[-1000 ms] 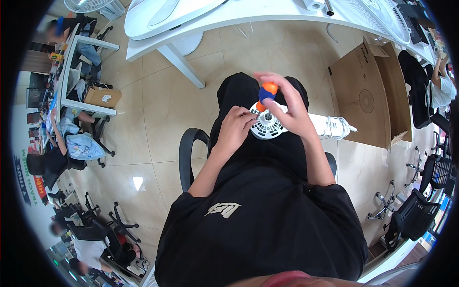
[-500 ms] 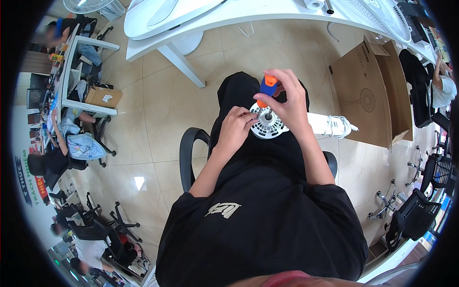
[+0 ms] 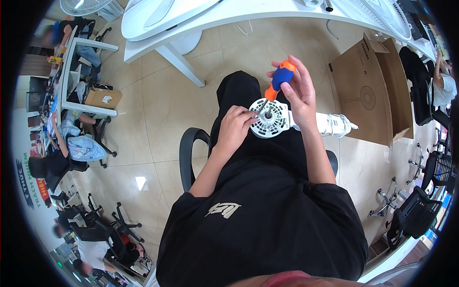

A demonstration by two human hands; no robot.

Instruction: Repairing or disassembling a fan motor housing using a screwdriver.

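- The orange-and-blue screwdriver (image 3: 283,76) is pinched between the thumb and fingers of the right hand (image 3: 304,98), some fingers spread; a light grip seems chosen so the handle can be turned.
- The screwdriver is tilted, its tip brought down to the left side of the slotted white housing (image 3: 278,127).
- The fingertips of the left hand (image 3: 233,124) are gathered at that tip, probably to guide it; whether anything small is pinched there cannot be told.
- The housing is rested, slotted face up, on the black trousers (image 3: 235,91), presumably so the lap serves as a support.
- To its right, a white cord (image 3: 339,126) is bundled around the neck (image 3: 321,122), perhaps to be out of the way.
- Farther off, an open cardboard box (image 3: 356,95) is stood on the floor near a white table (image 3: 253,20).
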